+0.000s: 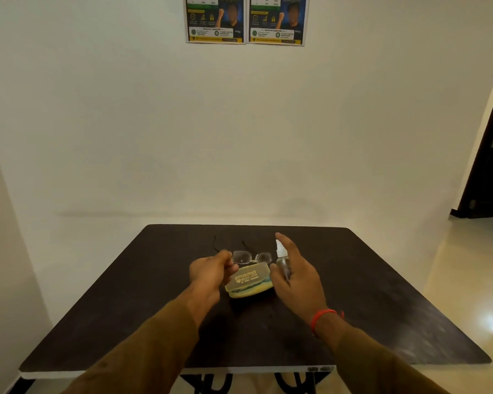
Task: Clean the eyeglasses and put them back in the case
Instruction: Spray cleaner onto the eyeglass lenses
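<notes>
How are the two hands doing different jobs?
The left hand pinches the eyeglasses by one end of the frame; the right hand wraps a small clear spray bottle. Only the right wrist wears a red thread. Both hover above the dark table, near the case.

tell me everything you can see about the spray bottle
The spray bottle is small, with a clear plastic-looking body and a white nozzle top. It stands roughly upright in the right hand, thumb against its near side, index finger raised behind the nozzle. It sits just right of the eyeglasses, above the dark table. Its liquid level cannot be made out.
</notes>
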